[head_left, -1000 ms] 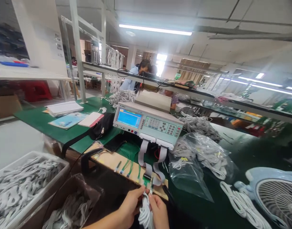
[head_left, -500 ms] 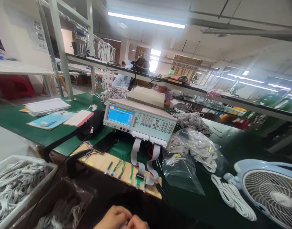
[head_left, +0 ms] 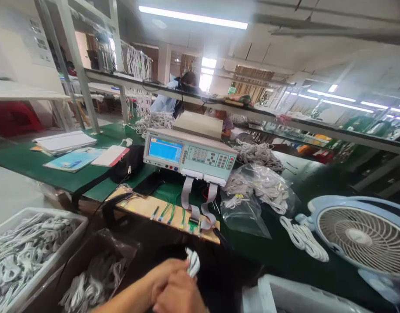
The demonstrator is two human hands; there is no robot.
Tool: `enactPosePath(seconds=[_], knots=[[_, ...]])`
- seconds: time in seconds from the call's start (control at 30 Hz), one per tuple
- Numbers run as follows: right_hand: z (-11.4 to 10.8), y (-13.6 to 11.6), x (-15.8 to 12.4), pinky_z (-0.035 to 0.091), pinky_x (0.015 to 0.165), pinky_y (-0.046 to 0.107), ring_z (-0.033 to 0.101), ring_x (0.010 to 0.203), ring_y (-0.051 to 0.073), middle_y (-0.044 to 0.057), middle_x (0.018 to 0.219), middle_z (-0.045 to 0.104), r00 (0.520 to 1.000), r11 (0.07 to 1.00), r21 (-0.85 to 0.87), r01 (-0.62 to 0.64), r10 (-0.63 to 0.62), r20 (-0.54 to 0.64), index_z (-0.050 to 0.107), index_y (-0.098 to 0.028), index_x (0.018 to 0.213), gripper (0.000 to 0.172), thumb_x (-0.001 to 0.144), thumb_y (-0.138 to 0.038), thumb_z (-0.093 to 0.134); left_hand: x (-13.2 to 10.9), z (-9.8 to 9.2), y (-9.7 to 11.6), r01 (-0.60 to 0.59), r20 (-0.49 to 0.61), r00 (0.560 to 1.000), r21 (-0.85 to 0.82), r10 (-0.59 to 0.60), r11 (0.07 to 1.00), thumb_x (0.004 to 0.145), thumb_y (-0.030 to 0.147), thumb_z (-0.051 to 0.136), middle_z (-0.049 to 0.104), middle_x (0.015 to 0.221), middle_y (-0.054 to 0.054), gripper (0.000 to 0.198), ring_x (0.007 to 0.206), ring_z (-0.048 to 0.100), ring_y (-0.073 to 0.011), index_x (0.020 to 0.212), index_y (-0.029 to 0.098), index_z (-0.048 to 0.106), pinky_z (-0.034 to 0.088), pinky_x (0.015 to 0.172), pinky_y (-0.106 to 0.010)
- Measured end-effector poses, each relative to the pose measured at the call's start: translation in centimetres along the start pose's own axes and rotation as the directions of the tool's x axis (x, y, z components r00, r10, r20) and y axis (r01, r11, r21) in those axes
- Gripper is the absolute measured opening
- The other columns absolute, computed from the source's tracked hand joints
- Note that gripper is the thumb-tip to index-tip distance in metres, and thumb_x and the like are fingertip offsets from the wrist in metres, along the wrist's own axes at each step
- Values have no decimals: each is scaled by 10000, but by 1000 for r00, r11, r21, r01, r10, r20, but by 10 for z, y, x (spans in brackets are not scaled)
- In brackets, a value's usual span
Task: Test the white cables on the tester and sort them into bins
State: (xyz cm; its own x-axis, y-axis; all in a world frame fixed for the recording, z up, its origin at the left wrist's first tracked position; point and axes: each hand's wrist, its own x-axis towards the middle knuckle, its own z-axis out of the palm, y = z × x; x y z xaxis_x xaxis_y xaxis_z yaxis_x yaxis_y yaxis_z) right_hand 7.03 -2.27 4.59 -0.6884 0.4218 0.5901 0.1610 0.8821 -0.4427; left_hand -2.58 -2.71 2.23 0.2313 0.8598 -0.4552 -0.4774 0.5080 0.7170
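The work in hand looked like the handling of one coiled lead at a test station. The left hand [head_left: 163, 274] had its fingers [head_left: 182, 266] closed around a white cable bundle [head_left: 193, 262], which stood up out of the grip low in the view, short of the wooden test board [head_left: 142, 209] and not touching it. The right hand [head_left: 180, 297] lay folded against the left. Whether its fingers gripped the bundle or only the other hand could not be told. The bundle was soft, rubbery, round cord wound into tight loops, and it looked limp enough to sag if held loosely. Any plug end was hidden, so bringing one to the board's small sockets would call for a finer pinch and a free length of cord. The board was flat, pale plywood studded with green wires. Two grey ribbon cables [head_left: 186, 198] curved from it up to a boxy, pale-green tester [head_left: 200, 155] with a lit blue screen. The desk [head_left: 39, 167] was covered in matt green. To the right, a crinkled clear plastic bag [head_left: 252, 208] held more white leads, a loose coil [head_left: 303, 239] lay beside it, and a light-blue fan [head_left: 356, 237] showed its wire grille. At the left, a white bin [head_left: 82, 222] was heaped with similar cords.
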Motion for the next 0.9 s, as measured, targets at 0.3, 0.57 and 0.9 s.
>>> enactPosePath(seconds=[0.3, 0.57, 0.9], knots=[[-43, 44, -9, 450, 607, 236, 564, 660, 155, 34, 741, 602, 596, 569, 349, -745, 802, -37, 535, -154, 907, 225, 788, -334, 470, 4, 6, 17, -198, -148, 969, 2, 196, 980, 611, 330, 654, 607, 771, -55, 328, 723, 546, -145, 844, 116, 571, 386, 692, -241], [-32, 45, -7, 416, 729, 279, 528, 787, 166, 68, 911, 532, 776, 771, 102, -629, 631, 17, 470, -179, 1058, 253, 819, -236, 409, 9, 10, 14, -110, -124, 988, -117, 95, 987, 647, 330, 616, 571, 814, -15, 646, 684, 552, -141, 1200, 281, 286, 405, 618, -252], [-35, 57, 3, 457, 614, 267, 598, 691, 193, 71, 758, 652, 618, 480, 527, -701, 778, 113, 554, -134, 905, 256, 746, -333, 528, 12, 6, 18, -272, -246, 917, 189, 314, 943, 672, 364, 567, 529, 891, -34, 339, 772, 482, -129, 963, 192, 551, 386, 664, -224]])
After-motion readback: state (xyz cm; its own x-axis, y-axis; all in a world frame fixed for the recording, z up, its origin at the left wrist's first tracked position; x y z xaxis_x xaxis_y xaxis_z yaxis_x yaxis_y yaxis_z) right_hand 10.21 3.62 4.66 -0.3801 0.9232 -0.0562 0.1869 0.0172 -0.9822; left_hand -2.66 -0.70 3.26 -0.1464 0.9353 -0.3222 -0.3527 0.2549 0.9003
